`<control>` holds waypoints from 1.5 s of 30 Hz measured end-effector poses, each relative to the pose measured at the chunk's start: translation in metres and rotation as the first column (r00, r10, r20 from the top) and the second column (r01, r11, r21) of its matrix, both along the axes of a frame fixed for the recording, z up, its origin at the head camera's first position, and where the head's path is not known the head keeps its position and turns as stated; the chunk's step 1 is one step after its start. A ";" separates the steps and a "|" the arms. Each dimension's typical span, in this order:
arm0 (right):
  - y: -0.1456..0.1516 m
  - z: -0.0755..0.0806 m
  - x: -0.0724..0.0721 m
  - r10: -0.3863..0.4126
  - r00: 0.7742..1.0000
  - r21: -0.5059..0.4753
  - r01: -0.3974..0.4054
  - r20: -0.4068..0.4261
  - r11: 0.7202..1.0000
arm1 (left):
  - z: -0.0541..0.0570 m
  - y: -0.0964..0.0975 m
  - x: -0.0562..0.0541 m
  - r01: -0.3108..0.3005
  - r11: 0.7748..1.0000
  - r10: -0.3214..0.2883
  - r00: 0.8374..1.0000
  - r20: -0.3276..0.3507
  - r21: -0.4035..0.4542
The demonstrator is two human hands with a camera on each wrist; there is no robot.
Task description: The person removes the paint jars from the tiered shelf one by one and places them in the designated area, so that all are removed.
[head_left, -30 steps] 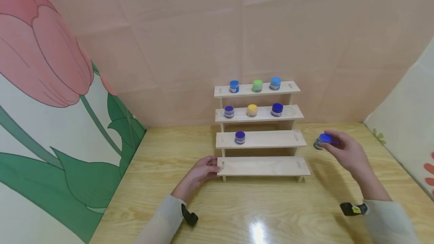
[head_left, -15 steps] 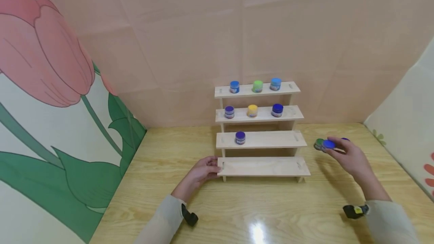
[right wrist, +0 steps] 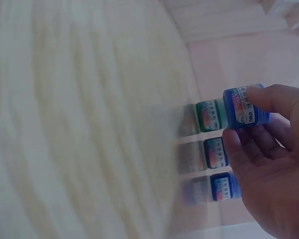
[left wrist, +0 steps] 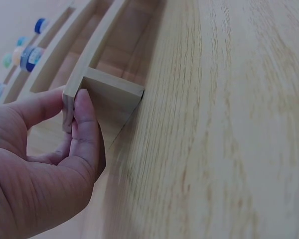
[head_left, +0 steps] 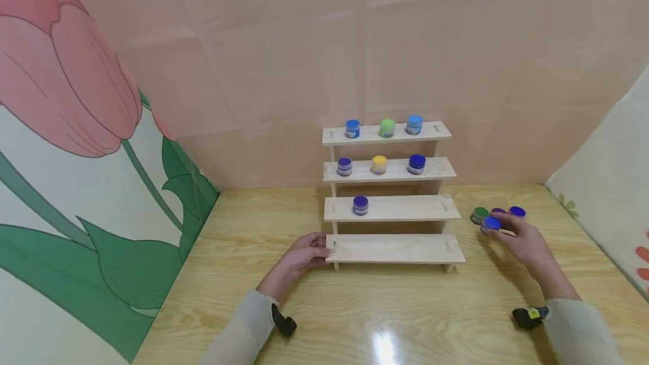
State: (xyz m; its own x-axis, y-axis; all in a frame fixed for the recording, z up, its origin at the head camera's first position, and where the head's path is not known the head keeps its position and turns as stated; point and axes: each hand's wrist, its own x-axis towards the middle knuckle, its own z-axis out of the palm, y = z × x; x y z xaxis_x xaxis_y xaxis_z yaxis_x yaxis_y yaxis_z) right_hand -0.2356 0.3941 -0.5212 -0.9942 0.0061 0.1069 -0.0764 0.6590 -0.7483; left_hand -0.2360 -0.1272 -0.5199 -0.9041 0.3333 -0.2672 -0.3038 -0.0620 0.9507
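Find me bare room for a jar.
Free: the bottom shelf, right of the left hand gripping its end; the shelf above, right of its lone purple jar. Crowded: right of the rack, where the right hand holds a blue jar beside the green jar.

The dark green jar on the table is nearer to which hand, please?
Right: the right hand holds a blue jar close beside the dark green jar; the left hand is farther off, gripping the left end of the rack.

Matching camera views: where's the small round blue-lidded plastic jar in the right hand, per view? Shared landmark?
Head: blue-lidded plastic jar, right of the four-tier wooden shelf.
Left wrist: not in it.
Right wrist: right of centre.
Shared landmark: pale wooden table, all three.
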 end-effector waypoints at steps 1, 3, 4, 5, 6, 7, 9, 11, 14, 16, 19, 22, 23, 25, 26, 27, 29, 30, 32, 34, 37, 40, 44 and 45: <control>0.001 -0.001 -0.001 -0.002 1.000 0.004 0.002 0.009 1.000 | 0.000 0.000 0.000 -0.001 1.000 0.001 1.000 -0.001 -0.002; 0.002 -0.004 -0.003 -0.007 1.000 0.007 0.007 0.026 1.000 | -0.001 0.000 -0.001 -0.001 1.000 0.001 1.000 -0.005 -0.008; 0.003 -0.005 -0.004 -0.010 0.999 0.007 0.010 0.043 1.000 | -0.001 0.000 -0.001 -0.003 1.000 0.003 1.000 -0.003 -0.009; 0.004 -0.006 -0.004 -0.012 0.999 0.007 0.012 0.049 1.000 | -0.001 0.000 -0.002 -0.004 1.000 0.004 1.000 0.000 -0.009; 0.004 -0.006 -0.005 -0.012 0.998 0.007 0.012 0.055 1.000 | -0.001 0.000 -0.002 -0.002 1.000 0.002 1.000 0.000 -0.009; 0.004 -0.006 -0.005 -0.010 0.998 0.000 0.010 0.066 1.000 | -0.001 0.000 -0.002 -0.001 1.000 0.001 1.000 -0.002 -0.010; 0.004 -0.006 -0.006 -0.009 0.995 -0.007 0.009 0.099 1.000 | -0.001 0.000 -0.002 0.000 1.000 0.000 1.000 -0.003 -0.009; 0.004 -0.006 -0.008 -0.004 0.993 0.006 0.004 0.117 1.000 | -0.002 0.000 -0.002 0.001 1.000 -0.001 1.000 -0.005 -0.009; 0.004 -0.006 -0.010 0.003 0.989 0.016 -0.006 0.150 1.000 | -0.003 0.000 -0.002 -0.001 1.000 0.001 1.000 -0.009 -0.014; 0.004 -0.006 -0.011 0.008 0.989 0.026 -0.012 0.147 1.000 | -0.003 0.000 -0.001 -0.002 1.000 0.001 1.000 -0.014 -0.019; 0.004 -0.007 -0.012 0.016 0.989 0.025 -0.020 0.145 0.999 | -0.002 0.000 0.000 0.000 1.000 0.000 1.000 -0.018 -0.024; 0.005 -0.007 -0.012 0.025 0.990 0.026 -0.028 0.142 0.999 | -0.001 0.000 0.000 0.000 1.000 0.000 1.000 -0.009 -0.026; 0.005 -0.007 -0.012 0.027 0.990 0.026 -0.031 0.141 0.999 | -0.001 0.000 0.000 0.002 1.000 -0.003 1.000 -0.009 -0.030; 0.005 -0.005 -0.012 0.028 0.989 0.026 -0.032 0.143 0.999 | -0.001 0.000 -0.001 0.003 1.000 -0.003 1.000 -0.004 -0.031; 0.005 -0.003 -0.012 0.025 0.991 0.035 -0.030 0.135 0.999 | 0.000 0.000 -0.001 0.001 1.000 -0.001 1.000 0.001 -0.029; 0.005 -0.001 -0.011 0.024 0.991 0.043 -0.030 0.133 0.999 | 0.000 0.000 -0.001 0.001 1.000 -0.001 1.000 0.001 -0.028; 0.004 0.005 -0.011 0.018 0.994 0.062 -0.025 0.104 0.998 | 0.000 0.000 0.000 0.005 1.000 -0.005 1.000 -0.007 -0.026; 0.003 0.009 -0.010 0.013 0.996 0.076 -0.020 0.087 0.997 | 0.000 0.000 0.000 0.004 1.000 -0.005 1.000 -0.008 -0.024; -0.001 0.018 -0.008 0.014 0.999 0.092 -0.017 0.039 0.996 | 0.000 -0.001 0.001 0.005 1.000 -0.006 1.000 -0.012 -0.020; -0.007 0.029 -0.005 0.021 1.000 0.092 -0.020 -0.007 0.996 | 0.001 -0.001 0.001 0.005 1.000 -0.006 1.000 -0.011 -0.015; -0.020 0.049 0.001 0.035 0.997 0.084 -0.029 -0.064 0.996 | 0.002 -0.001 0.001 0.005 1.000 -0.005 1.000 -0.003 -0.009; -0.038 0.070 0.008 0.046 0.992 0.074 -0.037 -0.115 0.997 | 0.003 -0.001 0.001 0.010 1.000 -0.010 1.000 -0.006 -0.011; -0.064 0.092 0.016 0.065 0.986 0.034 -0.060 -0.151 0.998 | 0.003 0.000 0.001 0.009 1.000 -0.009 1.000 -0.007 -0.018; -0.071 0.095 0.017 0.071 0.985 0.024 -0.068 -0.157 0.997 | 0.003 0.000 0.001 0.008 1.000 -0.008 1.000 -0.005 -0.019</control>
State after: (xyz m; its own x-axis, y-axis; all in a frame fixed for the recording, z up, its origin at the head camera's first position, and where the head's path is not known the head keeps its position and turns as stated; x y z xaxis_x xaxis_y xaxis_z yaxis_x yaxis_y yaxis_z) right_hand -0.2185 0.3234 -0.4259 -0.9630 -0.0654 0.2614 -0.2380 0.6615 -0.7111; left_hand -0.2347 -0.1273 -0.5165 -0.9028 0.3357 -0.2689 -0.2993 -0.0415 0.9532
